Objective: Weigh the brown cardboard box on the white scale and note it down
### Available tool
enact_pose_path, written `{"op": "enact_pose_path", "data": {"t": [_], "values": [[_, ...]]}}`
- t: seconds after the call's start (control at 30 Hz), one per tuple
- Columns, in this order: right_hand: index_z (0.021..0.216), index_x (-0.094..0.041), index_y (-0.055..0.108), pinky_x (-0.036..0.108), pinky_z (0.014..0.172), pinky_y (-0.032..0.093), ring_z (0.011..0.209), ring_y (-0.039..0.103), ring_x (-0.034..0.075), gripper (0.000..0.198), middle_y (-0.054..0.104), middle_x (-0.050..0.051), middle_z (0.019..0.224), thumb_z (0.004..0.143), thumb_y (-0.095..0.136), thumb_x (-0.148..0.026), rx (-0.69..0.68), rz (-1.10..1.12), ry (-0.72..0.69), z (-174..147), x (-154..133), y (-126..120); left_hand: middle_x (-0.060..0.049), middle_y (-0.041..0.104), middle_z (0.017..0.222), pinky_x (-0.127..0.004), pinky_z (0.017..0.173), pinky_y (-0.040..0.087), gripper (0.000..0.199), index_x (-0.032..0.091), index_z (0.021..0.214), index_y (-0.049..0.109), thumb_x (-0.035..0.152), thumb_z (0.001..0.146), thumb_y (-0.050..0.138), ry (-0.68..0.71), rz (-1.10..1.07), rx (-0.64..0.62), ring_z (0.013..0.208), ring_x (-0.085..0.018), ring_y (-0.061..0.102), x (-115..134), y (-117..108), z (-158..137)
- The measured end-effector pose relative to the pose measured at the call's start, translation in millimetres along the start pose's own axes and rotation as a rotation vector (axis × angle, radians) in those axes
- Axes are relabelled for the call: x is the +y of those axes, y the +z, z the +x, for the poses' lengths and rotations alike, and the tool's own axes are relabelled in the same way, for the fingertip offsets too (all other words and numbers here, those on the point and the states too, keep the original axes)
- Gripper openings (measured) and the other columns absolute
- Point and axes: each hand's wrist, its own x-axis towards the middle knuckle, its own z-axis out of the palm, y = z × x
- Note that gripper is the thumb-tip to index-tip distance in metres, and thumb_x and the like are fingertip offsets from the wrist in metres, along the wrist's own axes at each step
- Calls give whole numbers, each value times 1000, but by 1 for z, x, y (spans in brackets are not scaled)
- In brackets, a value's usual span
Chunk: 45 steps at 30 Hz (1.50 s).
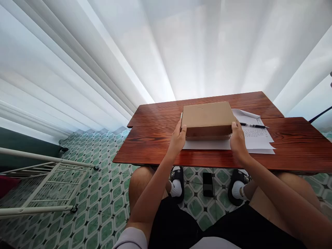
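A flat brown cardboard box (207, 117) rests on sheets of white paper (255, 140) on a reddish wooden table (153, 138). My left hand (177, 138) grips the box's near left corner, with the thumb on top. My right hand (237, 138) holds the near right corner the same way. The box's front edge looks slightly raised over a lower layer. A black pen (252, 125) lies on the paper just right of the box.
White curtains (103, 62) hang behind the table. A white metal rack (44, 180) lies on the green patterned tile floor at the left. A dark phone (208, 184) lies on the floor between my feet under the table.
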Motion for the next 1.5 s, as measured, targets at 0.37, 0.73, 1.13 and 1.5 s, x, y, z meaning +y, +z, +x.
{"op": "enact_pose_path", "data": {"t": [0.37, 0.73, 1.13, 1.5], "values": [[148, -23, 47, 47, 123, 24, 145, 36, 24, 64, 44, 10, 155, 100, 33, -62, -6, -82, -108, -5, 3, -1, -5, 48, 154, -38, 122, 31, 56, 23, 150, 44, 49, 101, 38, 59, -4, 58, 144, -23, 42, 7, -6, -2], [149, -27, 47, 54, 121, 26, 145, 38, 28, 62, 46, 9, 154, 100, 34, -62, -155, -146, -181, -2, -26, 17, -4, 55, 148, -41, 120, 34, 52, 23, 144, 53, 46, 99, 42, 80, 15, 204, 140, -27, 48, 19, -45, -1], [149, -26, 47, 52, 120, 29, 143, 40, 27, 61, 47, 7, 153, 97, 40, -56, -381, -16, -183, 7, -65, 105, -6, 59, 143, -41, 117, 37, 50, 22, 138, 58, 38, 96, 38, 18, 108, 533, 134, -28, 52, 7, -118, 12], [153, -26, 41, 46, 121, 27, 145, 38, 25, 61, 43, 1, 156, 96, 40, -48, -576, 126, -40, -19, -69, 179, -4, 68, 130, -46, 105, 44, 47, 28, 127, 65, 30, 91, 36, -216, 236, 759, 119, -31, 60, -12, -168, 11]]}}
